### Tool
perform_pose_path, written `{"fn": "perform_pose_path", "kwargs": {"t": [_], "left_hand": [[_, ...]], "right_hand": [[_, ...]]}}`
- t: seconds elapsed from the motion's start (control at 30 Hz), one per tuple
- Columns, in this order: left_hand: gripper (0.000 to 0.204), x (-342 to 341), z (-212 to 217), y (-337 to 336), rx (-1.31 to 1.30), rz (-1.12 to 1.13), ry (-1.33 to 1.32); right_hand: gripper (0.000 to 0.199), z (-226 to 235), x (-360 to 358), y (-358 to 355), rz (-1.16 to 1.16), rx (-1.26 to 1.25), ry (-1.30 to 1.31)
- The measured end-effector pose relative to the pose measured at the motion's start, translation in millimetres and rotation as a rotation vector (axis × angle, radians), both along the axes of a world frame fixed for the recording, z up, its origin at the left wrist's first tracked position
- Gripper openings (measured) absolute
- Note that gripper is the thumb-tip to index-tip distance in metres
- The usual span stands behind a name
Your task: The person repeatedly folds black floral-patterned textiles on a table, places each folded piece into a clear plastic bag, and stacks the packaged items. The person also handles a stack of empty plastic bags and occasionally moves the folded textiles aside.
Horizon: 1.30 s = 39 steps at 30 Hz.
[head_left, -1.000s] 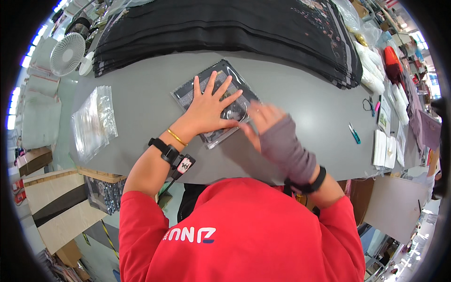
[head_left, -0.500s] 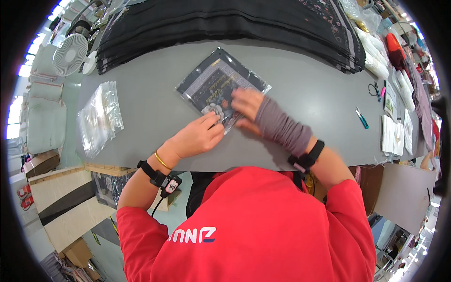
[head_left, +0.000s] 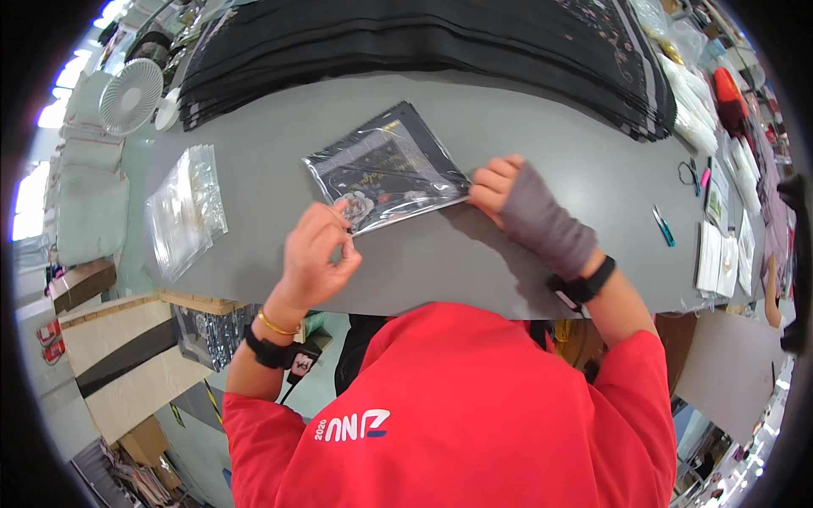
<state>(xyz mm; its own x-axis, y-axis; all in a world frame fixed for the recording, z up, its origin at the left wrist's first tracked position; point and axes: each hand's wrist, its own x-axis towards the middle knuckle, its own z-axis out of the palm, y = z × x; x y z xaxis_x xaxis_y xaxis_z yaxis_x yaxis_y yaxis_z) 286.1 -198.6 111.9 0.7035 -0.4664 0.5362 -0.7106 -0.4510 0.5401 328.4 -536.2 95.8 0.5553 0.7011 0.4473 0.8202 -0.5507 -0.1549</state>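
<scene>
A clear plastic bag holds a folded black cloth with a grey border, a pale flower and gold lettering. Its near edge appears lifted off the table. My right hand, in a grey sleeve cover, grips the bag's right corner, its fingers curled. At the near left corner, beside the pale flower, my left hand pinches the bag's edge between thumb and fingers. The exact fingertip contact on the left is small and partly hidden.
A wide stack of black floral cloths lies along the far side of the grey table. Flat clear bags are at the left. Teal snips and white packets sit at the right. A white fan stands far left.
My hands have moved apart, the right one outward to the bag's right corner, the left one left and nearer me. The bag has turned, and its near edge is now held taut.
</scene>
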Motion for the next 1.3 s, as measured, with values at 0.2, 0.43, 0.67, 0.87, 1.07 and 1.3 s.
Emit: {"fn": "perform_pose_path", "kwargs": {"t": [0.2, 0.43, 0.67, 0.87, 1.07, 1.3], "left_hand": [[0.011, 69.9, 113.0, -2.9, 0.089, 0.168, -0.244], [0.027, 124.5, 47.2, -15.0, 0.269, 0.16, -0.167], [0.058, 25.3, -36.6, -17.3, 0.563, 0.397, 0.035], [0.052, -35.1, -60.9, 24.8, 0.344, 0.611, -0.035], [0.041, -214.6, -79.3, 55.8, -0.166, 0.722, 0.53], [0.071, -265.8, -86.7, 66.2, -1.909, 0.516, 0.649]], "right_hand": [[0.016, 51.6, -39.9, 6.5, -0.087, 0.436, 1.041], [0.025, 20.4, -53.1, 32.8, -0.443, 0.189, 1.028], [0.047, -6.8, 1.3, 48.4, -0.174, -0.002, 0.288], [0.084, -42.9, 38.5, 117.4, 0.057, -0.188, 0.194], [0.085, -27.6, 10.7, 167.5, 0.246, -0.188, 0.233], [0.076, -35.7, -43.6, 254.4, 0.659, -0.14, 0.367]]}}
